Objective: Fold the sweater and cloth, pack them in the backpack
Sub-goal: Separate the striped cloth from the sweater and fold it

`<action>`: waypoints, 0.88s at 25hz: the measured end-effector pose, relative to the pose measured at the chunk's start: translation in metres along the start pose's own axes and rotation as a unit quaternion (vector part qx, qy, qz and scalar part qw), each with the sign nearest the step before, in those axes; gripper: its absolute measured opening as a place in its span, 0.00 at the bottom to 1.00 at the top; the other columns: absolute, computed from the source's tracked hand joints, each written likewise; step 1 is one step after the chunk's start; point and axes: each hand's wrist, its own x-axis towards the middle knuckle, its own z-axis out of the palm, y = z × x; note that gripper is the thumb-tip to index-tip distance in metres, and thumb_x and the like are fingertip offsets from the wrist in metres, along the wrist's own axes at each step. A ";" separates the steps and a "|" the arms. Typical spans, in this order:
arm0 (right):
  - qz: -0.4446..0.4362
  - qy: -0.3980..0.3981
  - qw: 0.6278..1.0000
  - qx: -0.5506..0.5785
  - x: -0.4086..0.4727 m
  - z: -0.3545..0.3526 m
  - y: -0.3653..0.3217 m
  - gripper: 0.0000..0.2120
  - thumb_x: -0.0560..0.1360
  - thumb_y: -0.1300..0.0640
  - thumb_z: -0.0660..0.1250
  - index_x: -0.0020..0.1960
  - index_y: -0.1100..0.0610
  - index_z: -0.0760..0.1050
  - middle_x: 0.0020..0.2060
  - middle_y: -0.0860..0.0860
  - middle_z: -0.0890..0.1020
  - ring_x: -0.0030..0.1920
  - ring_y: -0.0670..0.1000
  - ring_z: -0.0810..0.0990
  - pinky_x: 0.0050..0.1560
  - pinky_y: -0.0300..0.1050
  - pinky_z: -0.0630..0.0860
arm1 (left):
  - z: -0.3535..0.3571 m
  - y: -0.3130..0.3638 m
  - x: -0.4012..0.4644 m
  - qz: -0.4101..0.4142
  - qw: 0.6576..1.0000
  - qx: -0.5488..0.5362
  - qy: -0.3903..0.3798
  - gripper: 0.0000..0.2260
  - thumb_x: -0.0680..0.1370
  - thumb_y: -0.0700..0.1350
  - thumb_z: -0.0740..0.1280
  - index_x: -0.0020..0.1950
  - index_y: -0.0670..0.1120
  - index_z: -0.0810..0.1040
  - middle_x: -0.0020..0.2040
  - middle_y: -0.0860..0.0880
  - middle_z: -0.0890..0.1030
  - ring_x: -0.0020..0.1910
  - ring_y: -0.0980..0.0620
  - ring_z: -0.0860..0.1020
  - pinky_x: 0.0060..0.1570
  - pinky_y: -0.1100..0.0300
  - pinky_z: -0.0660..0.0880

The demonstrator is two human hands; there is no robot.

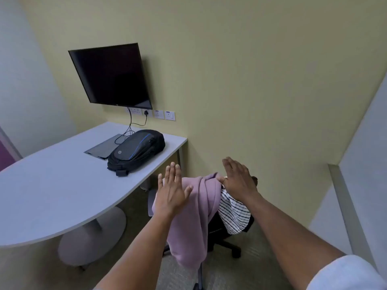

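right hand: fingers straight and together, nothing gripped; held over chair top.
left hand: fingers spread, nothing held, in front of sweater.
sweater: purple, draped over chair back.
cloth: striped, draped beside sweater, partly under it.
backpack: flat on worktop, looks zipped, well apart from chair.
risk: cloth likely dragged to floor if sweater is lifted alone; chair may roll.

Lilac sweater, black-and-white striped cloth, black backpack
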 end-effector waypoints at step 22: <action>-0.015 -0.124 0.991 -0.044 -0.016 0.055 0.046 0.31 0.76 0.46 0.68 0.76 0.45 0.62 0.77 0.50 0.64 0.68 0.58 0.68 0.64 0.55 0.62 | 0.045 -0.013 -0.011 0.021 0.996 0.075 -0.039 0.34 0.75 0.71 0.54 0.78 0.63 0.51 0.77 0.45 0.61 0.76 0.39 0.57 0.67 0.34 0.64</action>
